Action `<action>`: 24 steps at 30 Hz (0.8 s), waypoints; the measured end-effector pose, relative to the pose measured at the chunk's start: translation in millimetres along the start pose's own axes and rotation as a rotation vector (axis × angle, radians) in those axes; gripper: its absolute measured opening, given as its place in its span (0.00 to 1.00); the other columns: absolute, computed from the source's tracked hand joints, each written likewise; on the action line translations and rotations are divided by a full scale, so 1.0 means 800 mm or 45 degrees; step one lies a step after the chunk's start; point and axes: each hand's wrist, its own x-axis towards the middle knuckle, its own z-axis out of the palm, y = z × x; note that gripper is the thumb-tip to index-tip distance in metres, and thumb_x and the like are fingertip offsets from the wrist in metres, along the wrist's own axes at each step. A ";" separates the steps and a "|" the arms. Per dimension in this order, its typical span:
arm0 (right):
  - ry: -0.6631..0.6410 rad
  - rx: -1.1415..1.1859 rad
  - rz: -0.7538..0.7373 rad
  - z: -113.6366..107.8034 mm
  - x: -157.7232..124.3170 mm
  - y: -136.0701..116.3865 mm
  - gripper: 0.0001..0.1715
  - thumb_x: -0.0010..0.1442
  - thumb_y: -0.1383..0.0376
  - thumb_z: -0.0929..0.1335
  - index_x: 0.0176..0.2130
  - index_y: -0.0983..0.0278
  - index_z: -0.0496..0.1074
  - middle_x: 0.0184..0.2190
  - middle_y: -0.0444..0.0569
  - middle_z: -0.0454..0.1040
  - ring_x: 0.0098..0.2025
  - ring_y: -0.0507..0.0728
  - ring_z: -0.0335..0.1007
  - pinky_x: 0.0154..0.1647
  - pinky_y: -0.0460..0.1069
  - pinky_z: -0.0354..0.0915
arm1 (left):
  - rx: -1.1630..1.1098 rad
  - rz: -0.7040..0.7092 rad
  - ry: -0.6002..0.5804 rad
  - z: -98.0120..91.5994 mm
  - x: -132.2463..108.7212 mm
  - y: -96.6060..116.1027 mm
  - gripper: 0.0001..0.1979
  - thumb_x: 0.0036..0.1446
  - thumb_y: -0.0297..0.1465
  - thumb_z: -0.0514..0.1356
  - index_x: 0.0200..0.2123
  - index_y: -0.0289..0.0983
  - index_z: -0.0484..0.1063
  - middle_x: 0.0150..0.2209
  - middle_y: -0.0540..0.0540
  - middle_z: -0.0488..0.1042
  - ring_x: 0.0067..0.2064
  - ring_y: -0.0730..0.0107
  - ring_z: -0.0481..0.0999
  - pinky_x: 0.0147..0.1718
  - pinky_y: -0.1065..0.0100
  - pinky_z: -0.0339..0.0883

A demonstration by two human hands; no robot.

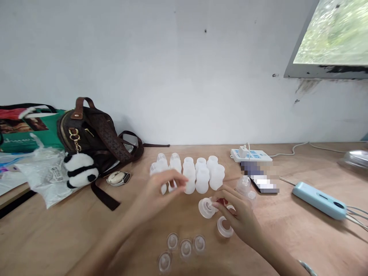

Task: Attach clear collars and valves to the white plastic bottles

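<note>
My right hand [237, 211] pinches the tip of a translucent baby-bottle nipple in its collar [206, 208], low over the table. Beside that hand lies a loose collar ring [224, 228]. Behind its fingers stand another clear nipple piece [243, 184] and a small translucent part, both partly hidden. My left hand [165, 186] hovers in front of the bottles, thumb and fingers curved apart, nothing visible between them. Several frosted white bottles [202, 179] stand in rows, with clear domed covers [175, 161] at their left end. Several clear caps [186, 249] lie nearest me.
A dark backpack [100, 134] with a panda charm [82, 170] sits at left, beside a plastic bag [51, 180]. A wristwatch [125, 178] lies near them. On the right are a power strip [260, 155], a phone [263, 184] and a pale blue device [319, 200] with cables.
</note>
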 end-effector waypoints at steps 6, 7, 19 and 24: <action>0.079 0.035 -0.027 -0.010 0.004 -0.002 0.09 0.67 0.68 0.64 0.34 0.61 0.70 0.28 0.45 0.69 0.28 0.53 0.65 0.28 0.47 0.64 | 0.749 0.071 -0.327 -0.039 0.126 0.006 0.21 0.52 0.16 0.54 0.45 0.39 0.76 0.51 0.45 0.75 0.55 0.56 0.71 0.56 0.55 0.63; 0.076 0.041 -0.022 -0.010 0.003 -0.001 0.08 0.67 0.68 0.64 0.34 0.61 0.70 0.28 0.45 0.69 0.28 0.53 0.65 0.28 0.47 0.64 | 0.771 0.029 -0.410 -0.037 0.146 0.001 0.23 0.49 0.15 0.56 0.45 0.40 0.76 0.51 0.45 0.75 0.54 0.55 0.71 0.54 0.57 0.65; 0.075 0.112 0.089 -0.017 0.003 -0.006 0.09 0.67 0.65 0.65 0.33 0.60 0.70 0.29 0.46 0.70 0.29 0.55 0.65 0.26 0.48 0.63 | 0.875 -0.083 -0.596 -0.024 0.216 -0.019 0.14 0.39 0.26 0.70 0.34 0.38 0.78 0.35 0.48 0.79 0.42 0.58 0.76 0.46 0.61 0.67; 0.072 0.132 0.064 -0.015 0.003 -0.007 0.08 0.67 0.66 0.66 0.33 0.60 0.71 0.28 0.45 0.69 0.28 0.54 0.64 0.28 0.49 0.63 | 0.850 0.130 -0.137 -0.111 0.205 0.069 0.18 0.52 0.36 0.62 0.44 0.31 0.74 0.45 0.47 0.75 0.50 0.57 0.76 0.49 0.59 0.65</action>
